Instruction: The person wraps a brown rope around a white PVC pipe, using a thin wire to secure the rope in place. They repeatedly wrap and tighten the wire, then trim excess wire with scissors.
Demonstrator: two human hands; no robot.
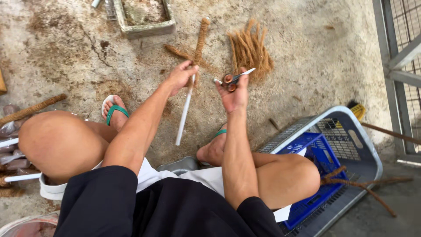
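Black-sleeved arms reach out over 2 bare knees above the concrete floor [307, 52]. On the left, the left hand [180, 77] is clenched around the top of a long white rod wrapped at its far end in brown coir rope [188, 94]; its long axis runs from near the knees up and away toward the floor's far edge. Just beside it to the right, apart from it, the right hand [233, 94] grasps small orange-handled scissors [231, 80], blades pointing right, away from the rod. Beyond lies a bundle of cut brown fibre [250, 50]. At right a blue plastic crate [313, 175] sits in a grey basket [370, 158].
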